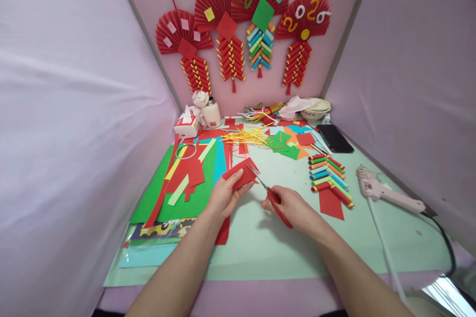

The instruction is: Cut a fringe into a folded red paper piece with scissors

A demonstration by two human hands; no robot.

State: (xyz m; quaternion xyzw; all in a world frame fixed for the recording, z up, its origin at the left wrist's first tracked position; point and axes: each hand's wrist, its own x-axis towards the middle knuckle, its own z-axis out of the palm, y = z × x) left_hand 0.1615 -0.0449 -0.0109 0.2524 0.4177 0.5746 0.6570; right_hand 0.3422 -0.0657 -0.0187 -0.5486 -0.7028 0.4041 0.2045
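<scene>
Head, paper (pixel 247 177) in left hand (pixel 224 195), scissors (pixel 273 198) perhaps touching

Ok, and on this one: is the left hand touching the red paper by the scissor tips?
Touching. The head view shows it: the left hand holds the red paper, its thumb lying over the paper's near face.
</scene>
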